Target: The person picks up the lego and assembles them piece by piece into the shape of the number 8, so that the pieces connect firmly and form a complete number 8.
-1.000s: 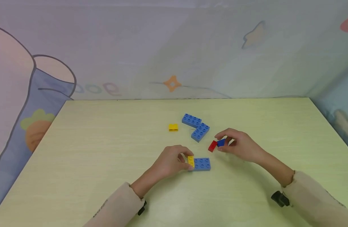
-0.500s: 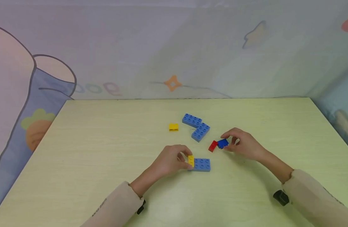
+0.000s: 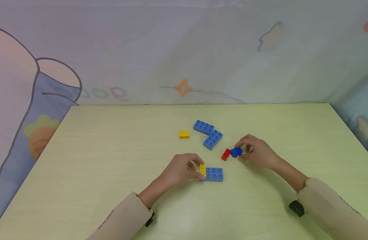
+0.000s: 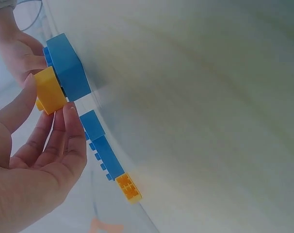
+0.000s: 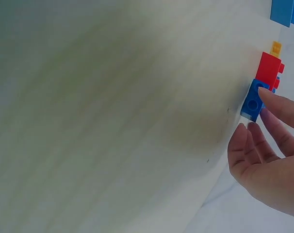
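Head view, centre: left hand (image 3: pixel 181 170) pinches small yellow plastic brick (image 3: pixel 202 170) over left end of large light-blue studded brick (image 3: pixel 214 174). Left wrist, upper left: thumb-and-finger hold. Right wrist, right side: small dark-blue studded brick (image 5: pixel 252 101) at right hand's (image 5: pixel 275 165) fingertips; grip cannot be told.

Yel brick (image 3: pixel 202 170) atop lt-blu brick (image 3: pixel 214 174); dk-blu brick (image 3: pixel 236 152) tipped.

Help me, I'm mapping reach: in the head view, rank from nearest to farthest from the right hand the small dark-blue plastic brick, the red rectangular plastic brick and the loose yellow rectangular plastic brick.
1. Small dark-blue plastic brick: touching the right hand.
2. Red rectangular plastic brick: just left of it.
3. Loose yellow rectangular plastic brick: well left of both.
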A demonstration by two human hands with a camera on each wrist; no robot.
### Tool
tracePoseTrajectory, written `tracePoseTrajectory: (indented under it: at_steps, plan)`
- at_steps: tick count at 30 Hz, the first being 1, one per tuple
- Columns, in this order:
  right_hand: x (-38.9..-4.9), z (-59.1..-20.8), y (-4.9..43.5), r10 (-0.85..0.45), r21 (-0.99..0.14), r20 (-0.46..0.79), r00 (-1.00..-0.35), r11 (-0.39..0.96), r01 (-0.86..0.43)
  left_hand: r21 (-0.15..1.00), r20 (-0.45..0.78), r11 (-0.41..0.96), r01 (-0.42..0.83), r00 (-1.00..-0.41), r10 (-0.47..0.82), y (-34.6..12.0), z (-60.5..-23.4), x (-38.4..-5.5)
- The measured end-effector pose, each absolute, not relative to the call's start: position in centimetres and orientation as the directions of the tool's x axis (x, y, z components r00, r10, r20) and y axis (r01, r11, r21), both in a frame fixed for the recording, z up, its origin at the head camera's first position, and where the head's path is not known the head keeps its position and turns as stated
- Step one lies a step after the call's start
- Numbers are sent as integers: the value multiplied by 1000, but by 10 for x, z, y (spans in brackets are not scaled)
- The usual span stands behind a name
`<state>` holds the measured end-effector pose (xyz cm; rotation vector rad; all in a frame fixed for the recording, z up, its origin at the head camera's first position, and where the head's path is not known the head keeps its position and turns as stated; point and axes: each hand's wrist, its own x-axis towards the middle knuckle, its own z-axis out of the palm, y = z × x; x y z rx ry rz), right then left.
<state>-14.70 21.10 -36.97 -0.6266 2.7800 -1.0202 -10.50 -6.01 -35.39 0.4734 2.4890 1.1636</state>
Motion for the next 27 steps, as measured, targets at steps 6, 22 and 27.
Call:
tracePoseTrajectory:
  at_steps: [6, 22, 27]
  plan:
    - [-147, -369, 209, -393, -648, 45, -918, 688, -326, 783, -167, 603, 154, -881, 442, -60, -356, -105]
    - [-149, -371, 213, -368, -645, 18, -930, 707, -292, 778, -170, 609, 154, -882, 440, -61, -355, -105]
    - [-149, -371, 213, -371, -643, 8, -929, 710, -289, 777, -172, 610, 153, -881, 441, -61, -355, -105]
